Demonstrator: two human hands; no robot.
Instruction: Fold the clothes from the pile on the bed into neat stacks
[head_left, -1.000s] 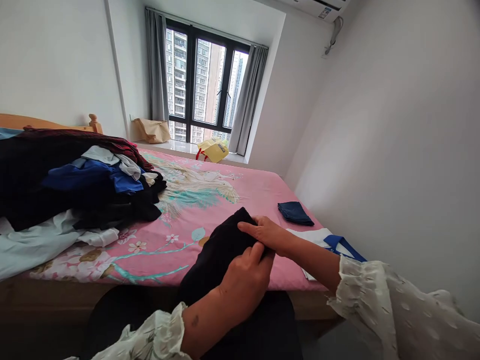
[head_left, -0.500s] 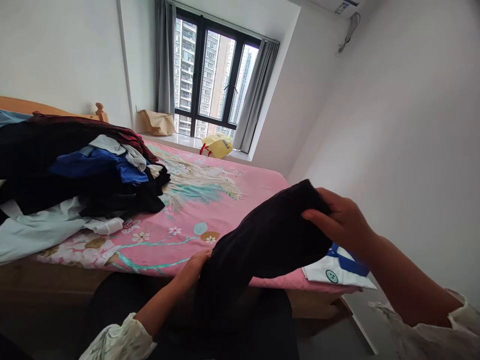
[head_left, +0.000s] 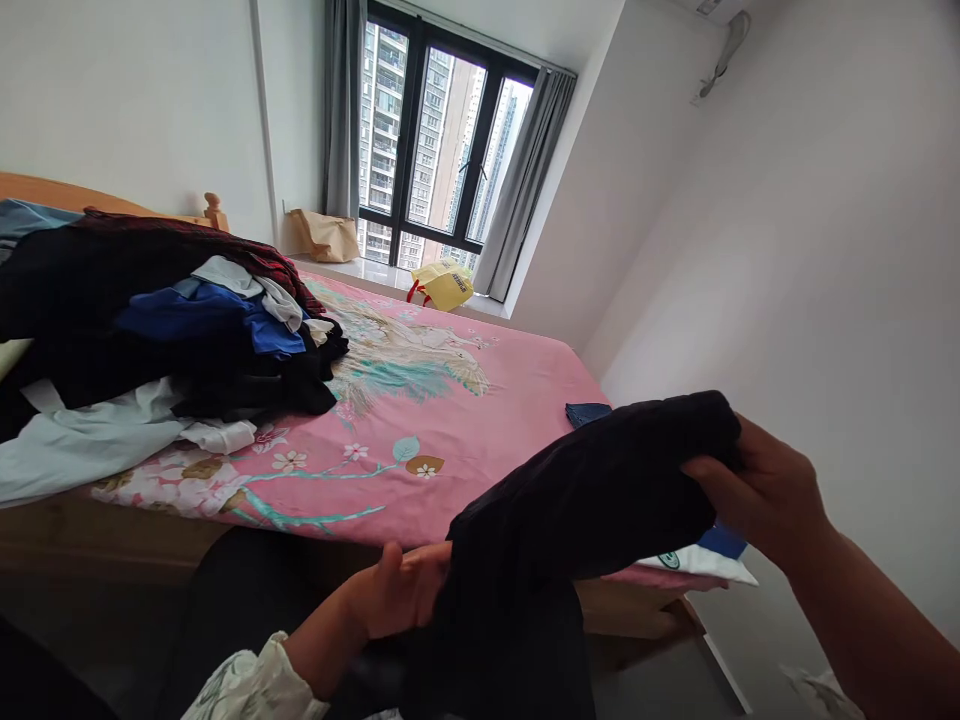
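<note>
A black garment (head_left: 592,490), its exact kind unclear, stretches slantwise in front of me above my lap. My right hand (head_left: 772,490) grips its upper right end, thumb on the near side and fingers behind the cloth. At the lower left edge of the garment is my left hand (head_left: 405,590), palm turned up, thumb raised and fingers stretched out against the cloth. Its fingertips are hidden by the black fabric. Below, the garment merges with the dark clothing on my legs, so its lower end cannot be made out.
A pink flowered bed (head_left: 510,400) spreads ahead. On its left lies a heap of clothes (head_left: 187,330). A folded white and blue shirt (head_left: 731,565) rests at the right edge, and dark blue folded cloth (head_left: 586,413) lies farther back. A yellow bag (head_left: 442,285) and a tan bag (head_left: 326,237) stand by the window.
My right hand has moved right and slightly down, drawing the black garment with it. My left hand has turned palm up with its thumb lifted. The dark blue cloth has come into view.
</note>
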